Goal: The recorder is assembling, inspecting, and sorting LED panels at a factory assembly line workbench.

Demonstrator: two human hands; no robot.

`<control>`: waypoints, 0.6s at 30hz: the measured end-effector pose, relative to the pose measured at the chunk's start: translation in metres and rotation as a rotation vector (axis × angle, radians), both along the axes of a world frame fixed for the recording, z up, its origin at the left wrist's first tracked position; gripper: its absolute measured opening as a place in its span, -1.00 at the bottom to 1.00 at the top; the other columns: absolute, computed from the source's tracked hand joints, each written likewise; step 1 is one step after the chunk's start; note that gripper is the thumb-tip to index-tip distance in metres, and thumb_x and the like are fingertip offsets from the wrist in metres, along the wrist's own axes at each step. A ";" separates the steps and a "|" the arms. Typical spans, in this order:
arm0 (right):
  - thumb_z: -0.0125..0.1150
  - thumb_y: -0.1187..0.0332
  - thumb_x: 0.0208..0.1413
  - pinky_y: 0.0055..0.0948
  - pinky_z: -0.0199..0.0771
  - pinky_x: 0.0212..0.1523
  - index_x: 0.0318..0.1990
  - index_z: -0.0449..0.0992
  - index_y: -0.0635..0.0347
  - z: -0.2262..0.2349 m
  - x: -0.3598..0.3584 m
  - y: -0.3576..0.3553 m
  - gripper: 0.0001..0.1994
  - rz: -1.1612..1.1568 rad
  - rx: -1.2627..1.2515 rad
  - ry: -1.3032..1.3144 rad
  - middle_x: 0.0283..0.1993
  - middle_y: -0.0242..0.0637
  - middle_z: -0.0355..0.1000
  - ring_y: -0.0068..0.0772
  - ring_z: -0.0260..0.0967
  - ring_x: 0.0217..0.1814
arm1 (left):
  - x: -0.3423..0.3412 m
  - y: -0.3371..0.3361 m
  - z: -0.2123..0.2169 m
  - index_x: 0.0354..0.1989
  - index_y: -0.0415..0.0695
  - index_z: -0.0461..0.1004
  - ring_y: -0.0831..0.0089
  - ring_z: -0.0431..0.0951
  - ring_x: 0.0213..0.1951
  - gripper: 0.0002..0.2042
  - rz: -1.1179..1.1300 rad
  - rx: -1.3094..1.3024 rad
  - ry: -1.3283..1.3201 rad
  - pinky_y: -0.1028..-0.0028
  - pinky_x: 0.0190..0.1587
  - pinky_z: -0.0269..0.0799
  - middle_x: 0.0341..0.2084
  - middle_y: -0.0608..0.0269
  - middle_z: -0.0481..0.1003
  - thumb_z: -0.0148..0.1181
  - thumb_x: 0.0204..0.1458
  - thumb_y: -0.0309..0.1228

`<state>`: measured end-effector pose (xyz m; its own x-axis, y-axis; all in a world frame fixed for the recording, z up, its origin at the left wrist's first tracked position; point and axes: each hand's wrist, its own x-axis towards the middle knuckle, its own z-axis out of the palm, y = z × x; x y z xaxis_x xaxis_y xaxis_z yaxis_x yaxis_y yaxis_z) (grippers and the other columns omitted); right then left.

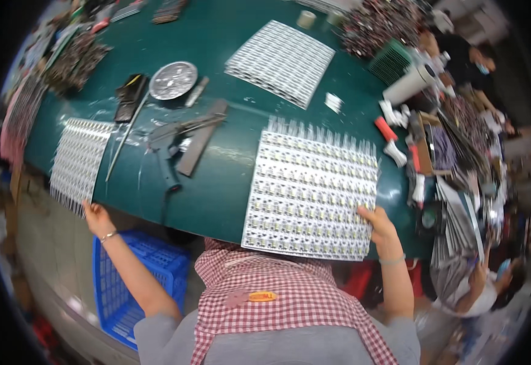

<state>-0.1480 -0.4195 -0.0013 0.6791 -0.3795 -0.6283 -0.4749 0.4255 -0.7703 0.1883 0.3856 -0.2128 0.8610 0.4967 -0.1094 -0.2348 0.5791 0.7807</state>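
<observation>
My right hand (380, 226) grips the right edge of a large white panel of LED circuit boards (311, 194), thumb on top. Rows of small chips cover this panel, and clear strips or wires stick out along its far edge. At the left, my left hand (99, 220) pinches the near corner of a smaller LED circuit board panel (81, 159), which lies partly over the table's edge. Between them rest a glue gun (167, 164) and a flat grey bar (199, 146). Another stack of white LED boards (280, 61) lies farther back.
On the green table (216, 201) stand a round foil dish (173, 80), a thin rod (126, 137) and a black holder (129, 97). A white bottle (409, 84) and wire bundles (382, 27) crowd the right. A blue crate (108, 292) sits below left; people work at the right.
</observation>
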 end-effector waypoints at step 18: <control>0.08 0.10 0.30 -0.26 0.55 0.07 0.15 0.40 0.41 0.001 -0.011 -0.001 -0.50 -0.098 0.204 -0.161 0.11 -0.10 0.47 -0.29 0.50 0.08 | -0.081 -0.032 0.257 -0.44 -0.38 0.61 0.31 0.55 -0.51 -0.70 1.226 1.175 0.072 0.38 -0.41 0.49 -0.51 0.02 0.61 0.34 0.01 -0.29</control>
